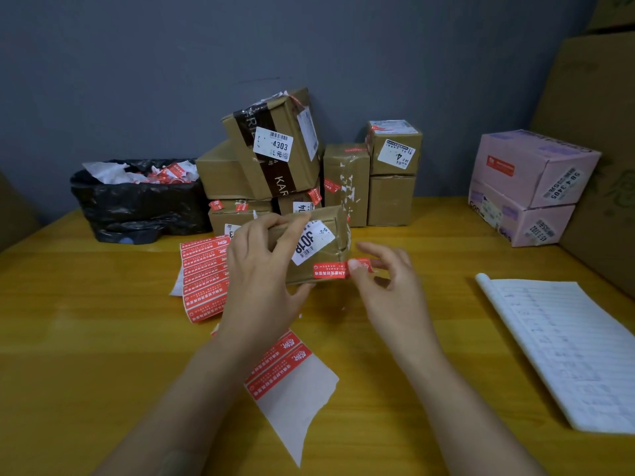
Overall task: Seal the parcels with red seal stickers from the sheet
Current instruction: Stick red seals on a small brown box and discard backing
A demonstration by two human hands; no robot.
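- My left hand (pixel 261 266), at the centre of the frame, grips a small brown parcel (pixel 319 266), with fingers curled over its top edge and thumb underneath. The parcel is lifted off the bench (pixel 86 321) and tilted, and its white label reading 3078 faces me.
- A red seal sticker (pixel 331 271) lies along the parcel's lower edge and juts past its right corner.
- My right hand (pixel 388 280), just right of the parcel, pinches that free end between thumb and forefinger. The other fingers are loosely spread.
- The sticker sheet (pixel 202 273), rows of red strips, lies on the bench left of centre, partly hidden behind my left hand.
- A second sheet piece (pixel 285 369), with a few red strips and bare white backing, lies lower centre under my left forearm.
- A stack of brown parcels (pixel 275 156) stands behind my hands against the grey wall, several of them bearing red stickers.
- A black bin bag (pixel 137 201), upper left, holds white and red paper scraps.
- Two pink boxes (pixel 529 187) are stacked at upper right.
- An open lined notebook (pixel 563 352) lies at lower right.
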